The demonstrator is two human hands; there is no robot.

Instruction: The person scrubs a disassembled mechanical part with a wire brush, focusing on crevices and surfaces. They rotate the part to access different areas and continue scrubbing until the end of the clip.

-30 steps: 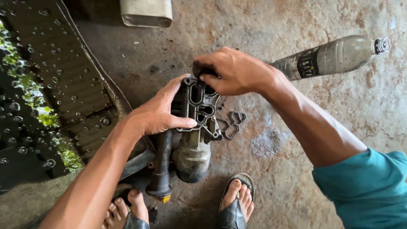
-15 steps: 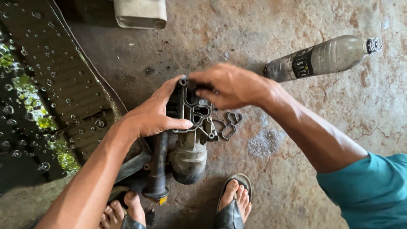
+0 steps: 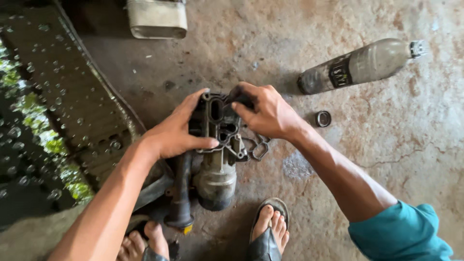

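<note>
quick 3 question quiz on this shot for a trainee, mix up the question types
1. True or false: the left hand grips the side of the metal engine housing.
2. Which thing lies on the concrete floor just right of the right hand? A) a small dark ring B) a hammer C) a glove
3. Fill in: the grey plastic bottle lies on its ____ at the upper right.

Key:
1. True. The thumb lies across the front of the housing and the fingers reach over its top corner.
2. A
3. side
</note>
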